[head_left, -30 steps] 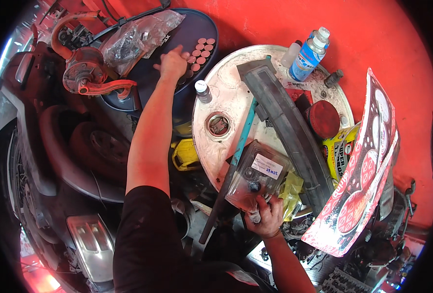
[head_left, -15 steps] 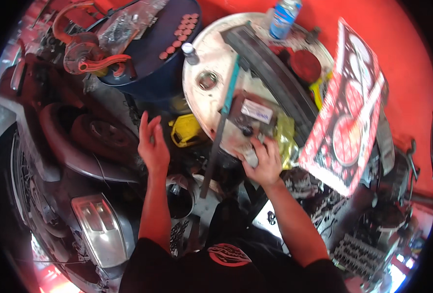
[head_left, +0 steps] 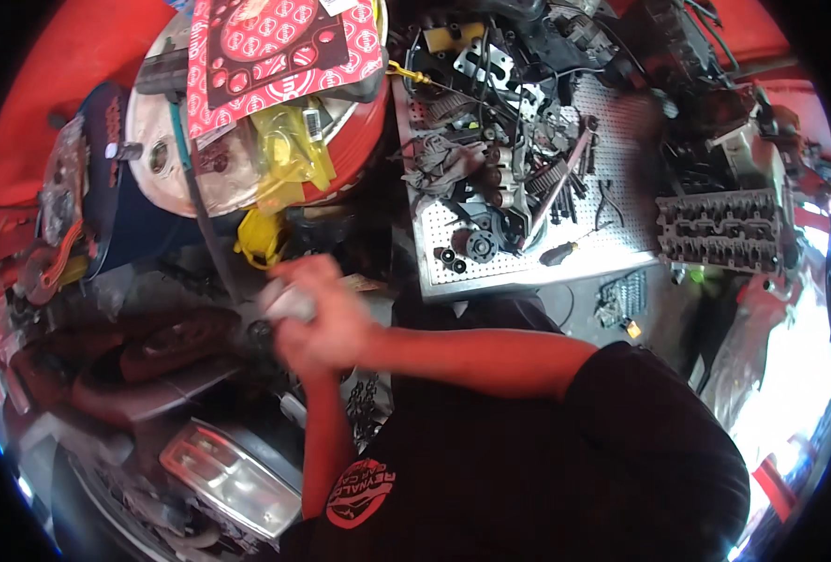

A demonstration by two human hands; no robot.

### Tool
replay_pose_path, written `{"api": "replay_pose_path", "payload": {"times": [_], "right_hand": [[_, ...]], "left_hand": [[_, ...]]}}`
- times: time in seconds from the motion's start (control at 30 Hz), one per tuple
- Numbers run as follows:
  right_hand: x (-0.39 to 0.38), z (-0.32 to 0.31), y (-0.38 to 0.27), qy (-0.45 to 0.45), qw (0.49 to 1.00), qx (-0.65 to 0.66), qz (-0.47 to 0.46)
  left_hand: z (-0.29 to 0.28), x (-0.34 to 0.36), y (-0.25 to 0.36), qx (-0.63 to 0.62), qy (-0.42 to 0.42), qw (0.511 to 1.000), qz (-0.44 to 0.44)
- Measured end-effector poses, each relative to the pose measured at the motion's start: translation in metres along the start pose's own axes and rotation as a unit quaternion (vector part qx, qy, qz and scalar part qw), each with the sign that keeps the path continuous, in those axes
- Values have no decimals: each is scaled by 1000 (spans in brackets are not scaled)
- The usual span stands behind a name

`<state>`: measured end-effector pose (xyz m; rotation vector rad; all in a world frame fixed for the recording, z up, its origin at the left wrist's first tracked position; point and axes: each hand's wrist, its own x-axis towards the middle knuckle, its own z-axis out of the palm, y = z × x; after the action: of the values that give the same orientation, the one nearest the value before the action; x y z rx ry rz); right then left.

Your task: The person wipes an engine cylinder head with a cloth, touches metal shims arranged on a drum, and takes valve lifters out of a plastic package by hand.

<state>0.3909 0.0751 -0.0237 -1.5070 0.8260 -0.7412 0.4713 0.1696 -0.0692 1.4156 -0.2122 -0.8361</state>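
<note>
In front of my torso my two hands come together, both smeared by motion. My right hand [head_left: 336,314] is closed round a small pale object [head_left: 290,303] whose kind the blur hides. Below and against it is my left hand [head_left: 295,348], its fingers mostly covered. A dark round piece [head_left: 259,332] shows beside them; I cannot tell whether it is held. Beyond the hands stands a drum with a dirty white top [head_left: 144,173]. On the drum lie a red printed package with a gasket picture [head_left: 284,51], a yellow plastic bag [head_left: 289,140] and a long bar with a teal end [head_left: 179,131].
To the right, a perforated metal bench [head_left: 621,239] carries engine parts, a rag [head_left: 443,161] and pliers [head_left: 608,204]. A cylinder head [head_left: 724,225] sits at the far right. At the left are a dark blue drum [head_left: 106,211] and a loose headlight [head_left: 233,473].
The view has swung right, bringing the metal bench in. My right hand has left the drum top with the pale object and met my left hand, which was raised and open.
</note>
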Motion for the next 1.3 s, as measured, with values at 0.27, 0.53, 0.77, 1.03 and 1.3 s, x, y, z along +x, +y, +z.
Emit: {"api": "replay_pose_path", "payload": {"times": [0.27,0.53,0.77,1.03,1.3], "right_hand": [[-65,-222,164,248,938,-32,240],[-184,-469,250,472,841,-159,210],[-223,-556,362,479,828,21,291],[-220,-437,287,489,780,-312,234],[-296,-293,249,501,728,-275,378]], "left_hand": [[132,-100,-28,322,-445,807,217],[138,-29,2,525,-55,811,254],[91,112,50,725,102,614,295],[68,206,100,776,-105,602,154],[93,198,94,795,-8,588,151]]}}
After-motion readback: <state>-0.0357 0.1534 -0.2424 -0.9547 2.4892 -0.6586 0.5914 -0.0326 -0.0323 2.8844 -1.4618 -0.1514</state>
